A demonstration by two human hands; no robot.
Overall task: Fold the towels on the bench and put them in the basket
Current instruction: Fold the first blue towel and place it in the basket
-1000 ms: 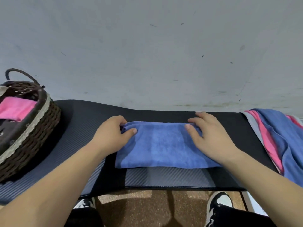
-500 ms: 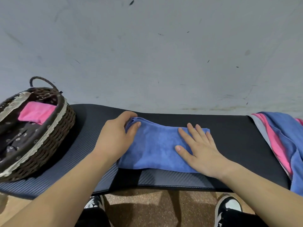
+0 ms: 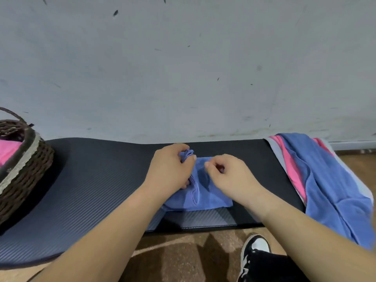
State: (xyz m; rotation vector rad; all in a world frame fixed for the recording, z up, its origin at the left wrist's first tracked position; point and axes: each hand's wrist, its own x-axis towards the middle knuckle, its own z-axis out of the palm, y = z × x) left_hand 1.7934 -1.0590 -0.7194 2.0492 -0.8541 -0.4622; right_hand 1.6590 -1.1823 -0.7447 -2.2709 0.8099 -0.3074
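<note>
The blue towel [image 3: 200, 192] is found at the middle of the desk [image 3: 97, 176], close to its near edge, under and between both hands. It is folded down to a compact, roughly square pad, with a doubled hem running front to back along its left part. It looks soft and thick, and slightly rumpled at the far left corner.

That corner is gripped by the left hand [image 3: 171, 169]: the fingers are curled round a bunched stack of layers that is lifted a little off the desk. The right hand [image 3: 230, 174] is laid on the pad's far right part with its fingers curled in. The upper layer appears to be pinched between thumb and forefinger, though the hold is partly hidden.

The basket [image 3: 26, 159] is set at the desk's left end, well apart from the towel, with a pink towel [image 3: 8, 151] already inside. It lies to the left of both hands, so the left hand is judged the nearer one. A heap of unfolded towels [image 3: 329, 180] is draped over the right end.
</note>
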